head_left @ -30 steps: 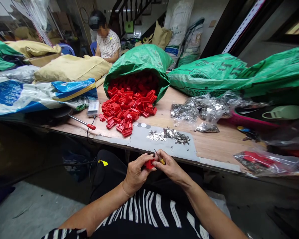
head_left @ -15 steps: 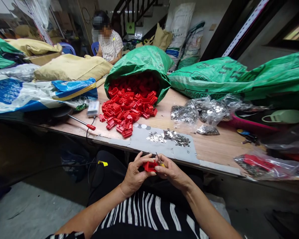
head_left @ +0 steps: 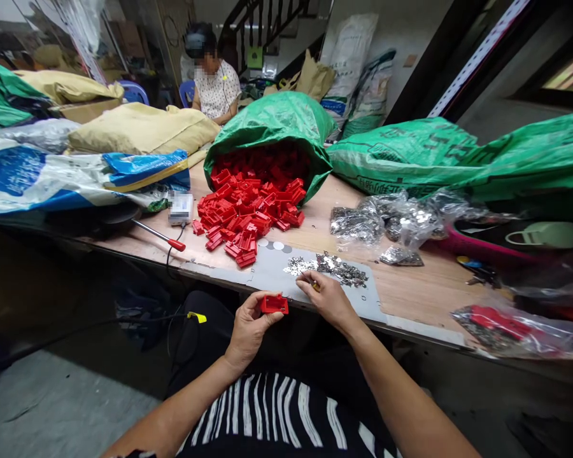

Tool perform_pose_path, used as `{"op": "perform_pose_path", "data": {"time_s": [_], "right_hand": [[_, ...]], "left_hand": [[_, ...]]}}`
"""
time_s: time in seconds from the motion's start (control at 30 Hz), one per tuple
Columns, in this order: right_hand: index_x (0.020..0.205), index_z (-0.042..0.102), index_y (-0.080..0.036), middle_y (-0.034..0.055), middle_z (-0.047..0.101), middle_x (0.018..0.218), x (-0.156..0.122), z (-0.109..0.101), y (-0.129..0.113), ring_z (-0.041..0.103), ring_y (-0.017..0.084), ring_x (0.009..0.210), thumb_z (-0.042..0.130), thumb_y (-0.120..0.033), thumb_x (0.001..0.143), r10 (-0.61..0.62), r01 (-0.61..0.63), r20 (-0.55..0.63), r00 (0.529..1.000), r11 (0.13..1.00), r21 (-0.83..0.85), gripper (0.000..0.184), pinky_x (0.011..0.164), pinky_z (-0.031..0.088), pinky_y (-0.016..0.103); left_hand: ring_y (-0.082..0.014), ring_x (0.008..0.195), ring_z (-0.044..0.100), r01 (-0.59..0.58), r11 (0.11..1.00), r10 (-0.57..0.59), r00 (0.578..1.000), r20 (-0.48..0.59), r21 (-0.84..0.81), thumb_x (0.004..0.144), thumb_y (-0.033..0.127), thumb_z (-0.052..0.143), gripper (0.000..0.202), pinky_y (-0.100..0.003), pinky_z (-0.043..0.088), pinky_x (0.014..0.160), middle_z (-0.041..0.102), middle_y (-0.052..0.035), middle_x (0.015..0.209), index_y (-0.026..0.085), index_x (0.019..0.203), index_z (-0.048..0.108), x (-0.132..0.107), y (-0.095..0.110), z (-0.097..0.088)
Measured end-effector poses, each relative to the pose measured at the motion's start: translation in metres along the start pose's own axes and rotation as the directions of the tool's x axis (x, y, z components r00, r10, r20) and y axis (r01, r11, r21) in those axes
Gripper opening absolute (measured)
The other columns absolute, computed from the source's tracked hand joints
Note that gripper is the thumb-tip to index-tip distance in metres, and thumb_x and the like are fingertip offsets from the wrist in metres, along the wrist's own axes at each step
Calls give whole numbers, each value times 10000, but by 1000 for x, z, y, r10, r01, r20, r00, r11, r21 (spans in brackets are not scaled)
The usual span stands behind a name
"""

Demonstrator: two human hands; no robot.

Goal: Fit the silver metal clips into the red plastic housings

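Red plastic part (head_left: 274, 304) sits pinched in the left hand's (head_left: 248, 327) grip.

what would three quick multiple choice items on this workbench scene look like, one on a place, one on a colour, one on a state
1. Where is the right hand?
A. at the small metal pieces on the grey mat
B. inside the green sack
C. on the floor

2. What colour is the plastic part in the left hand?
A. blue
B. red
C. yellow

3. How does the green sack lie?
A. tied shut and upright
B. folded flat and empty
C. on its side, mouth open, red parts spilling onto the table

Answers:
1 A, its fingertips rest at the edge of the silvery scatter.
2 B, it matches the red pile behind it.
3 C, the pile runs out of its open mouth.
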State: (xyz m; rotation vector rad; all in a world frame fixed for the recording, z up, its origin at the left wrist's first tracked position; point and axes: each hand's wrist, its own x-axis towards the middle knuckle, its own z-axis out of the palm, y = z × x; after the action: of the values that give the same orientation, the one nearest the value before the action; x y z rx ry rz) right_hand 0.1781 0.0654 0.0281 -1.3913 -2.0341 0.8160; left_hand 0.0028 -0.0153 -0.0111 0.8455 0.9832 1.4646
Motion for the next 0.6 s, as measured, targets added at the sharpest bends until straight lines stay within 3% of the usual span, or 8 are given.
{"op": "perform_pose_path", "data": {"time_s": [0.1,0.23,0.4,0.6], "right_hand": [[879,626,-208,34,668,912,20,7,-4,602,183,837,526,-229,879,-44,24,-52,998,941,-338,103,736,416,282],[926,621,-208,51,674,974,35,19,-6,621,191,879,540,-243,888,-31,8,-35,999,851,-525,96,726,428,275],[880,600,-207,55,669,955,41,24,-6,614,195,864,562,-271,881,11,-22,-23,1000,827,-562,74,691,414,276],[862,562,-202,51,662,880,42,18,-1,604,195,809,521,-241,877,-5,-25,-68,998,895,-446,59,685,398,280]], "left_hand": [[-173,941,668,-17,1000,17,1000,-18,22,660,208,797,336,-280,493,898,734,-35,1014,193,973,678,2,-1,-2],[-177,952,662,-41,996,43,999,-25,77,678,221,787,331,-288,488,909,729,-39,1029,198,991,678,2,0,-5],[-179,940,659,-49,994,53,998,-33,100,683,229,783,321,-289,489,897,728,-40,1012,195,987,684,4,3,-7],[-150,893,657,2,1000,-4,997,-72,-21,663,204,795,344,-260,494,867,722,-21,971,195,987,679,7,2,-5]]}}
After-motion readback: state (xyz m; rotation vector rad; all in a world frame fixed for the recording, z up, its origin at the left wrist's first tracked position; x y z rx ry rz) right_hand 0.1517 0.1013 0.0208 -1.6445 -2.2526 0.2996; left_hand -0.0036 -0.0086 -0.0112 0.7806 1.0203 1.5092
